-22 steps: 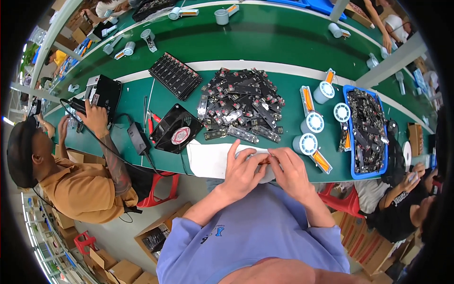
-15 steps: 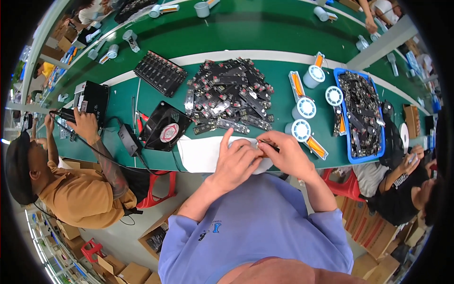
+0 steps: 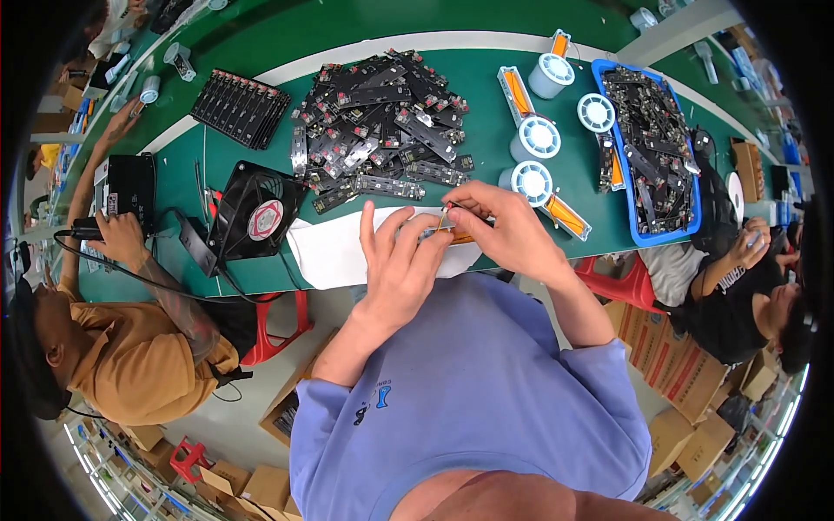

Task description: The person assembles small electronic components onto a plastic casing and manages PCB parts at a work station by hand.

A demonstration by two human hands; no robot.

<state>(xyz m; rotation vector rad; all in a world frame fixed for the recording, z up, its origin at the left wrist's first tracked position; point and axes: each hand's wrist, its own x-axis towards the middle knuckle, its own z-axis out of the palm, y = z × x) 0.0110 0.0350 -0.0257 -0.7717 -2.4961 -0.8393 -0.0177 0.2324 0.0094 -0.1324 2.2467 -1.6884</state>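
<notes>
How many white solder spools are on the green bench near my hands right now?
4. One just past the right hand, one beyond it, one beside the blue tray, one farthest back. Others may be hidden.

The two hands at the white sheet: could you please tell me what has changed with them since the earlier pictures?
Little changed. The left hand keeps pressing on the small part on the white sheet, its fingers now spread a bit more. The right hand still pinches a thin tool at that part. The pile of black circuit boards, fan and solder spools stayed put; only the camera shifted.
</notes>
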